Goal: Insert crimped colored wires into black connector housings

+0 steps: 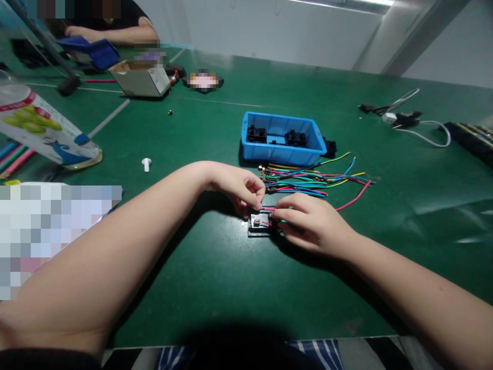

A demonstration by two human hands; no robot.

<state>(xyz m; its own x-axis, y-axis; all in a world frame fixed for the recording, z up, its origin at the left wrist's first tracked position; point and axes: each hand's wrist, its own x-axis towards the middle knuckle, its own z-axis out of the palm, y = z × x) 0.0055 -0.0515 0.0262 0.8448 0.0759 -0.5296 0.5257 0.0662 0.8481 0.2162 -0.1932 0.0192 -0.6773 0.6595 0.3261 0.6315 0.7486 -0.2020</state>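
A small black plastic housing point(253, 232) lies on the green table in front of me, with a copper-coloured terminal point(257, 222) and a thin red wire inside it. My left hand point(242, 191) is closed in a pinch at its upper left corner, where a red wire point(268, 208) ends at the fingertips. Curled over the right side of the housing, my right hand point(310, 221) holds the same wire between thumb and fingers. The fingers hide much of the housing, and a bit of green wire shows under them.
Just behind my hands lies a bundle of coloured wires point(308, 180) with metal ends. A blue bin point(283, 152) holds black housings. A drink bottle point(46, 128) and a white plug-like piece point(146, 164) are left. Farther back are an open box point(140, 82), cables point(408, 121) and another person's arm point(115, 36).
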